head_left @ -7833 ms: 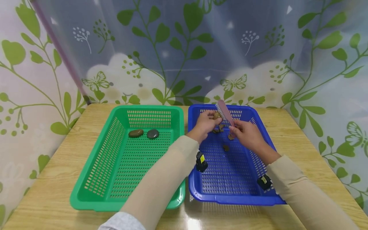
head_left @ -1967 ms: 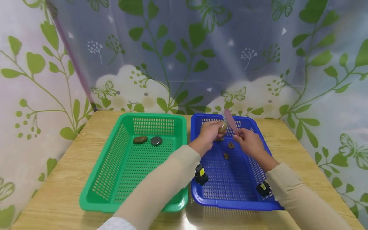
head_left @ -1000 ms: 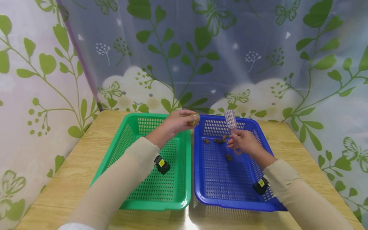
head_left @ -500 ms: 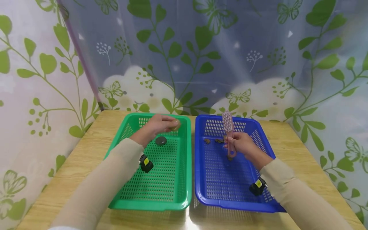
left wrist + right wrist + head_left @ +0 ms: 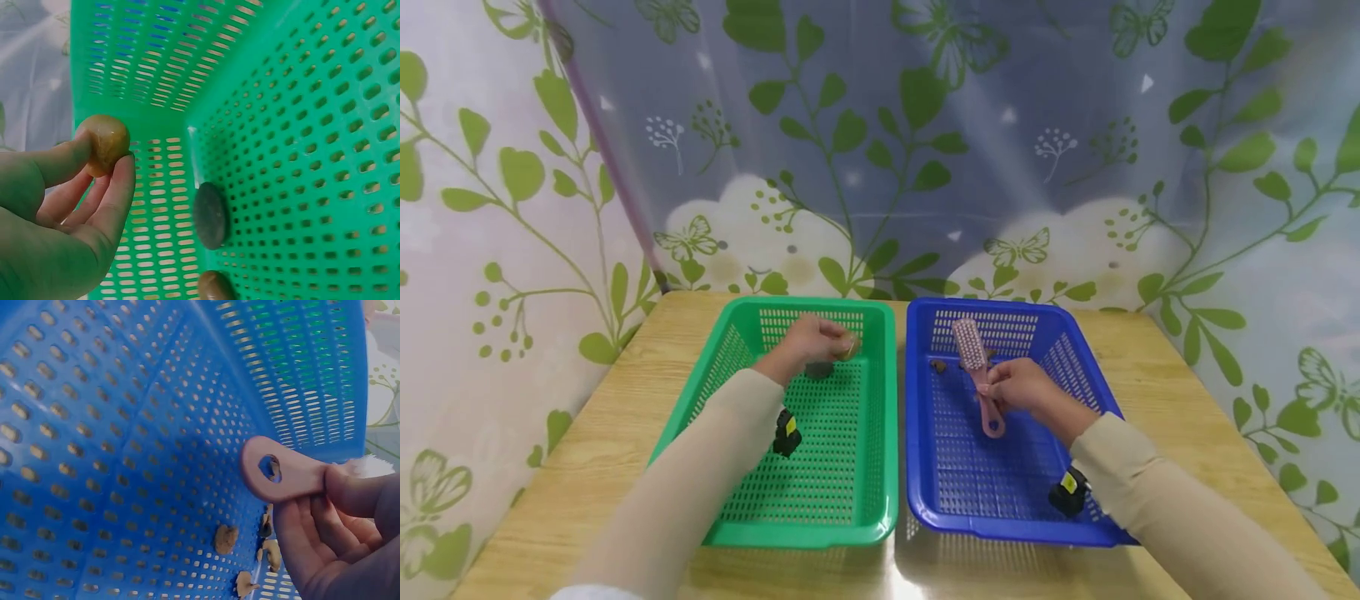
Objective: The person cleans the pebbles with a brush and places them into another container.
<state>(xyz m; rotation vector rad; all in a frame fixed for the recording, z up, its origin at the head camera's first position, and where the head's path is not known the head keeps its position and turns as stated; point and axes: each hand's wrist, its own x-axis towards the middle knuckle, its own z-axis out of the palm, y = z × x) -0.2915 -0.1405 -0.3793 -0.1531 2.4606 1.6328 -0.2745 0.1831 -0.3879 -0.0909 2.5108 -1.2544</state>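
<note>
Inside the back of the green basket (image 5: 891,433), my left hand (image 5: 812,340) pinches a smooth yellow-brown stone (image 5: 109,144) between thumb and fingers, above the basket floor. A dark grey flat stone (image 5: 211,215) and a brown stone (image 5: 214,286) lie on that floor, as the left wrist view shows. My right hand (image 5: 1022,387) grips a pink brush (image 5: 970,343) by its handle over the blue basket (image 5: 914,450), bristles facing up toward the head camera. The handle's holed end (image 5: 256,472) points toward the near side.
Several brown, dried-looking bits (image 5: 226,539) lie on the blue basket's floor, below the brush. Both baskets stand side by side on a wooden table (image 5: 587,433), a narrow gap between them. A leaf-patterned curtain (image 5: 887,125) hangs behind the table.
My left hand has carried the stone from the blue basket left to the green one and lowered it inside. My right hand has turned the brush bristles up and brought it lower.
</note>
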